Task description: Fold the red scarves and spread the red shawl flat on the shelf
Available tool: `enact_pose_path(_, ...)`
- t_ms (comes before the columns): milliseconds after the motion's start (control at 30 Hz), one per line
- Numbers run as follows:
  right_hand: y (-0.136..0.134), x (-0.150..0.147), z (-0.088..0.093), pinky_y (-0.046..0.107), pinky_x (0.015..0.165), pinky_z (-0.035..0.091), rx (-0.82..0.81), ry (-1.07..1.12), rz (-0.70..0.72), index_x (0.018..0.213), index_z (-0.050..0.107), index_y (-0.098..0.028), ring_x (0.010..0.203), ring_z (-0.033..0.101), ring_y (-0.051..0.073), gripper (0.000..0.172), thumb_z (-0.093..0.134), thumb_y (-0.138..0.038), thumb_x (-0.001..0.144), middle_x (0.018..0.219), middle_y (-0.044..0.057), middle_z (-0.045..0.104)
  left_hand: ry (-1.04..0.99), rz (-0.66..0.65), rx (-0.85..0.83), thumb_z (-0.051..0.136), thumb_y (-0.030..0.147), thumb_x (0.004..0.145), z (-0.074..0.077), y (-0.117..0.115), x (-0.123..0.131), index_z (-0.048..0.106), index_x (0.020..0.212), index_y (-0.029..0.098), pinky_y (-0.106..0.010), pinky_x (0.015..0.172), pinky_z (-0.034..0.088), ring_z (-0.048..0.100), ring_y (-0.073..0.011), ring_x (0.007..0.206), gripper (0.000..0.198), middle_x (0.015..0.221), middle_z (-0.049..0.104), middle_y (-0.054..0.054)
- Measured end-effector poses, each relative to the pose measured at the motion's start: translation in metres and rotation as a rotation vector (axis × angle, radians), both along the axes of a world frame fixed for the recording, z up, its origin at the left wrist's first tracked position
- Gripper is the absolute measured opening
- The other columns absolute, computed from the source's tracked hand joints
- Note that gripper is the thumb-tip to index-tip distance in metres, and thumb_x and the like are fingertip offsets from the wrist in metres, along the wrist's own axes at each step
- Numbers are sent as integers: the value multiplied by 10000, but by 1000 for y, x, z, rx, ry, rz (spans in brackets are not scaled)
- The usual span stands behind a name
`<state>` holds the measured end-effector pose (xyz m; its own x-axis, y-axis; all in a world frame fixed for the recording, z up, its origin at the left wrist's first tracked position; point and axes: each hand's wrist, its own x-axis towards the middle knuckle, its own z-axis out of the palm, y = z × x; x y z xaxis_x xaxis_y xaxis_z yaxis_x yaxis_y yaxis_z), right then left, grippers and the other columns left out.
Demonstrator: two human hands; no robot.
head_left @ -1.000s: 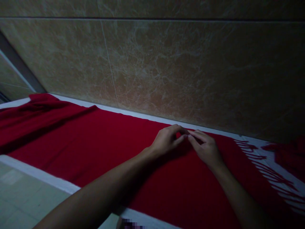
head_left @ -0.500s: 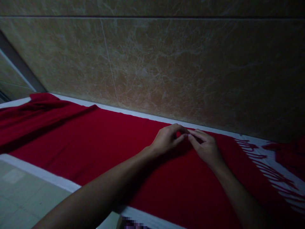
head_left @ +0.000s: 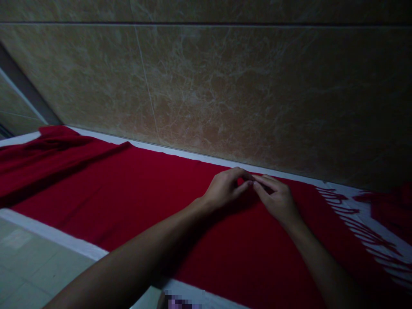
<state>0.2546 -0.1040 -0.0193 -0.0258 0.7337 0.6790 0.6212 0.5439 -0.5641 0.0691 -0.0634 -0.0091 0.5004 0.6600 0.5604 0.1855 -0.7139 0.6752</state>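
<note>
A red fringed scarf (head_left: 154,189) lies spread along a narrow white surface, its tassels (head_left: 363,227) at the right end. Over its far edge, my left hand (head_left: 227,182) is closed in a pinch, thumb and forefinger toward the right. My right hand (head_left: 278,197) faces it, also pinching, and the fingertips of both hands meet. Whatever sits between the fingertips is too small or too hidden to make out; it may be a bit of the scarf's cloth.
Behind the white ledge (head_left: 180,152) rises a brown marbled tile wall (head_left: 206,86). The scarf is bunched in folds at the far left. More red cloth (head_left: 392,210) lies at the right edge. Pale floor tiles (head_left: 28,262) show at lower left.
</note>
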Motion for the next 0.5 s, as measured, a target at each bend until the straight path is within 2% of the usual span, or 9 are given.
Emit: enact_pose_path(500,-1,-1,2,361,728,591,-7,23,5,966,804,-266,813,712,227,218,601,-292,892,881,40,764,6,2,-16,636,240,945,1,-1,0,705,1003,175,-239,716,488,618,-133,761,112,946,743,-31)
